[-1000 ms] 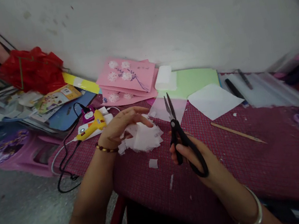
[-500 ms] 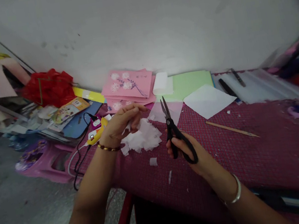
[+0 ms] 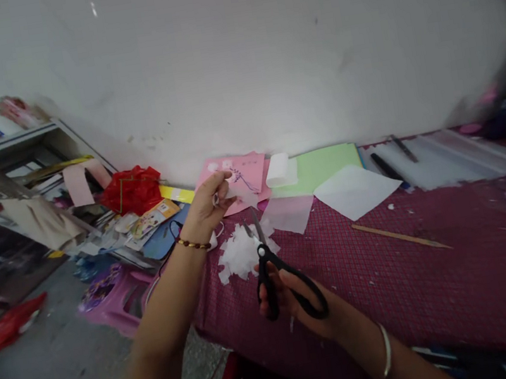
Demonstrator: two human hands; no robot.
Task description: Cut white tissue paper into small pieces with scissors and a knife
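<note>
My left hand is raised in front of the pink cards, fingers pinched on a small piece of thin, see-through white paper. In my right hand are black-handled scissors, their blades a little apart and pointing up and away from me, below that paper. Under the blades lies a heap of small white paper pieces on the red checked tablecloth. A translucent sheet lies just right of the heap.
Pink flower-printed cards, green paper and a white sheet lie by the wall. A pointed wooden stick and a black-handled knife are at right. Left are a red plastic bag and a pink stool.
The head view has shifted up and left. My left hand has lifted away from the paper heap with the thin paper now showing; the scissors have moved left, over the heap.
</note>
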